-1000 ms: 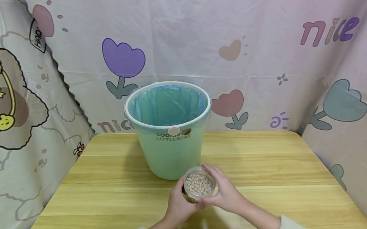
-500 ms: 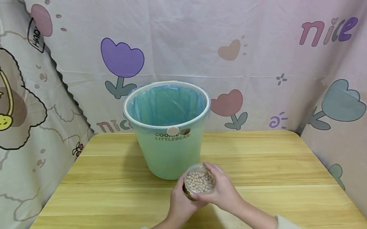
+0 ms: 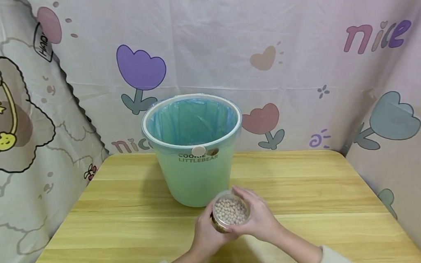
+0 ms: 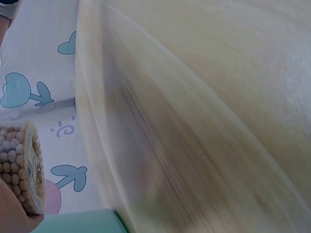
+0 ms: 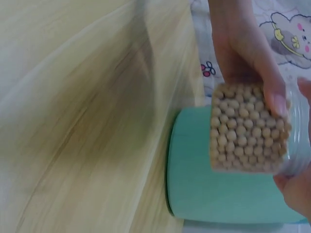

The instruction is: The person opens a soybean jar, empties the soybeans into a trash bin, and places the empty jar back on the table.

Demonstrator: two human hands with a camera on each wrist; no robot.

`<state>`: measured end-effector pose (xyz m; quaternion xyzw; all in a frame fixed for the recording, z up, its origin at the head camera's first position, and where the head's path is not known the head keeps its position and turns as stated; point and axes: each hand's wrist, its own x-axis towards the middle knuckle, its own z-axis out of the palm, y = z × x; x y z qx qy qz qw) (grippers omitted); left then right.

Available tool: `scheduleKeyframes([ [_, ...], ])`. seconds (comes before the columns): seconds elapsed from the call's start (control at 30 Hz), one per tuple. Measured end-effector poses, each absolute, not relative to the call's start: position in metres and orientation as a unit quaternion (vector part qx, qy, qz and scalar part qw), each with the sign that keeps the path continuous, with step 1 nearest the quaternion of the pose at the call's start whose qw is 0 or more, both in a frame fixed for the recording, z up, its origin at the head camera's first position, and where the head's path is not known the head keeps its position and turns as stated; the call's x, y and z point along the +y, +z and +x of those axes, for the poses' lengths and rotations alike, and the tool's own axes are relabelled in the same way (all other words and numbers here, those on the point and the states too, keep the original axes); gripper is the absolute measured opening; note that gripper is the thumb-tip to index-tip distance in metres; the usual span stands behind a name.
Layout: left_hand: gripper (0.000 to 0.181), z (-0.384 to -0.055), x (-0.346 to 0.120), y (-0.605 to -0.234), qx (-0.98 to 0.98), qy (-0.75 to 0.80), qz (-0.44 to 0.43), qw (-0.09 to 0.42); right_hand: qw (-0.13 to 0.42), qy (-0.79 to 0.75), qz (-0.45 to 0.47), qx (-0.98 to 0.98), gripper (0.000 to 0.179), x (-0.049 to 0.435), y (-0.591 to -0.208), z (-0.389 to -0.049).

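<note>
A small clear jar [image 3: 230, 211] full of beige round balls is held above the table, in front of the bin. My left hand [image 3: 208, 231] grips the jar's body from the left, its thumb lying along the side in the right wrist view. My right hand [image 3: 260, 219] curls round the clear upper rim, thumb at the near side and fingers at the far side. Through the wall of the jar [image 5: 248, 131] in the right wrist view, the balls look tightly packed. Whether a clear lid covers the mouth, I cannot tell. Only part of the jar [image 4: 17, 160] enters the left wrist view.
Behind the hands stands a pale green bin [image 3: 199, 177] with a white rim and a blue plastic liner. It rests on a wood-grain table [image 3: 103, 235]. A printed curtain [image 3: 207, 45] hangs behind and at both sides.
Both hands keep their hold on the jar. The jar has shifted only slightly, up a little and then back down, and a touch to the right.
</note>
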<state>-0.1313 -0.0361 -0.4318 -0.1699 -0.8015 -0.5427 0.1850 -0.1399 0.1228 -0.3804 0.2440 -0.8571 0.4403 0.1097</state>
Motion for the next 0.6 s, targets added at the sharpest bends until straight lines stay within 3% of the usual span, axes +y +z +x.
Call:
scheduleKeyframes([
  [0.33, 0.087, -0.133, -0.044, -0.431, -0.778, -0.582, -0.187, 0.144, 0.028, 0.511, 0.304, -0.804, 0.089, 0.139, -0.382, -0.149],
  [0.6, 0.09, -0.133, -0.05, -0.43, -0.775, -0.589, -0.192, 0.12, 0.002, 0.54, 0.325, -0.777, 0.082, 0.145, -0.388, -0.154],
])
